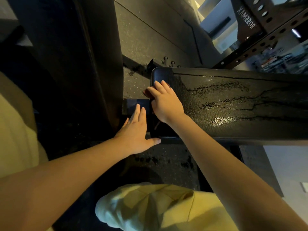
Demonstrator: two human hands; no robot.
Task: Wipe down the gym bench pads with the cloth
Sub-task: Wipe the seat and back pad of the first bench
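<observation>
- Speckled dark rubber floor [150, 35] is filling the background, with a black rack upright [266, 39] full of holes cutting across the top right corner.
- Long black bench pad [233, 104] is stretching from the middle out to the right edge. Its surface is looking wet and shiny, with cracks running along the vinyl.
- Right hand [166, 104] is sitting on the near-left end of that pad, and a dark reddish cloth [147, 93] is peeking out from under it, right at the pad's corner. Most of the cloth is hidden by the hand.
- Its fingers [160, 88] are lying nearly straight and a bit spread, pressing down on the cloth rather than wrapping it, far as I can see. The thumb is out of sight.
- Left hand [135, 132] is hanging lower and to the left, just beside the pad's end, holding nothing. Those fingers [137, 110] are stretched out flat with the thumb sticking out sideways, over a dark frame bar [135, 104]. Can't tell if it's actually touching the bar.
- Second dark pad [75, 64] is standing tall on the left side, running up out of frame.
- A few bolts [172, 63] are poking up just past the pad's far corner.
- Pale yellow clothing [166, 207] is showing along the bottom.
</observation>
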